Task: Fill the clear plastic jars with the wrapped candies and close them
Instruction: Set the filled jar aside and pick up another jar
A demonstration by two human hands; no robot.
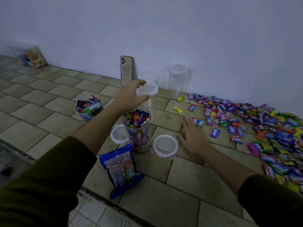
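Head view: dim tiled floor (49, 112), work at centre frame.
Left hand (131, 94): thumb and fingers curled round the lidded top of the empty jar (148, 104), upper centre.
Right hand (191, 136): flat on the floor, fingers spread, tips touching the edge of the candy pile (262, 125) at right.
Full jar (137, 130): centre, uncapped, heaped above its rim, just beneath the left wrist.
Loose lid (165, 145): beside the full jar.
Risk: pulling the empty jar back low could knock the heaped jar over; a grip on the lid alone might pop it off.
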